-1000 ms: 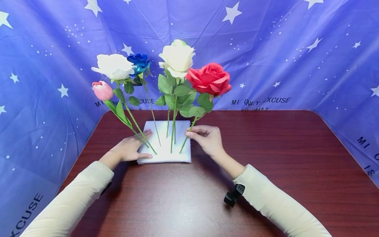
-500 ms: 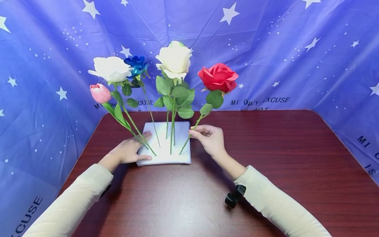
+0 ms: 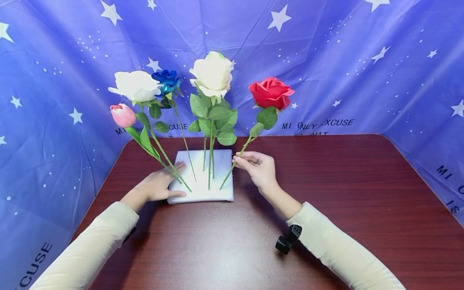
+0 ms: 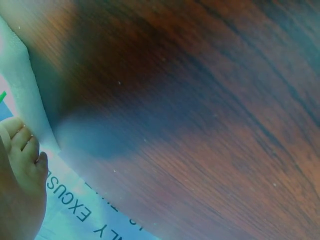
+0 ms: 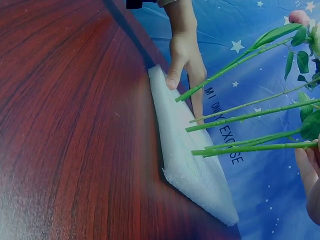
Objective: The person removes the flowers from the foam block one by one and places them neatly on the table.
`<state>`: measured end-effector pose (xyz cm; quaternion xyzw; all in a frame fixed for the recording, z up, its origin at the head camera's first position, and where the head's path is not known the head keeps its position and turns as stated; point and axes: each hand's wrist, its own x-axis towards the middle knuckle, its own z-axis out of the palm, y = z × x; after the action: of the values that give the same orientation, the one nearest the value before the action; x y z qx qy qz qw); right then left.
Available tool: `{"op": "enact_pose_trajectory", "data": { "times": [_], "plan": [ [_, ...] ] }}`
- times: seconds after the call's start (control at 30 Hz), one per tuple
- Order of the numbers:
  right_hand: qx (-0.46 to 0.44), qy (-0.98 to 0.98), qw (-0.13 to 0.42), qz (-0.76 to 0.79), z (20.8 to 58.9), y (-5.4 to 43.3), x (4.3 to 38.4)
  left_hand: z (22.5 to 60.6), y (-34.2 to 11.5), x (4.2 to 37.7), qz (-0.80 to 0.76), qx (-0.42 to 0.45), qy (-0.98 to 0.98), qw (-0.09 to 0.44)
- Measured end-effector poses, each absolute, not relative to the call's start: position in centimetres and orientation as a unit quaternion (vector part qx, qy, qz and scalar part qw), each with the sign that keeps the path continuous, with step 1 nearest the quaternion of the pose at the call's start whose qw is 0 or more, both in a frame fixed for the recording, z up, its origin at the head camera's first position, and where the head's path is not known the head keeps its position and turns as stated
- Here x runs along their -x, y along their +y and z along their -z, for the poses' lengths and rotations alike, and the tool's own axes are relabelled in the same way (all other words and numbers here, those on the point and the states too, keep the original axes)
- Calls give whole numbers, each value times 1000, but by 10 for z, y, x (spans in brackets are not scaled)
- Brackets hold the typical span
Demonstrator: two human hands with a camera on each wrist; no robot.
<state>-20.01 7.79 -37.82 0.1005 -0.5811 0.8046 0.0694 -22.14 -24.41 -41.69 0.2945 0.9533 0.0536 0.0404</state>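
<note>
My right hand (image 3: 260, 168) pinches the green stem of a red rose (image 3: 271, 93) between thumb and fingers. This rose leans to the right, its stem foot in the right part of a white foam block (image 3: 217, 195). My left hand (image 3: 156, 186) rests on the block's left side, thumb along the front and fingers extended behind the stems. Also standing in the foam are a pink tulip (image 3: 123, 115), a white rose (image 3: 135, 86), a blue rose (image 3: 166, 81) and a cream rose (image 3: 213, 74). The right wrist view shows stem ends at the foam (image 5: 200, 185).
The foam lies on a dark red wooden table (image 3: 326, 181). Behind and on both sides hangs a blue curtain (image 3: 326, 60) with white stars and lettering. A small black device (image 3: 288, 239) is strapped at the right wrist.
The red rose has tilted to the right, away from the cream rose, with my right hand shifting slightly right along with it. My left hand stays on the foam.
</note>
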Motion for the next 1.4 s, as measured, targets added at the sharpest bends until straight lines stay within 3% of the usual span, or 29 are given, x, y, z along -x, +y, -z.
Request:
{"op": "enact_pose_trajectory", "data": {
  "times": [0.97,1.4],
  "plan": [
    [-81,-607,54,-789,400,65,201,415,-247,218,-64,-301,951,23],
    [-52,-606,64,-792,394,65,200,415,-244,221,-70,-285,955,47]
  ]
}}
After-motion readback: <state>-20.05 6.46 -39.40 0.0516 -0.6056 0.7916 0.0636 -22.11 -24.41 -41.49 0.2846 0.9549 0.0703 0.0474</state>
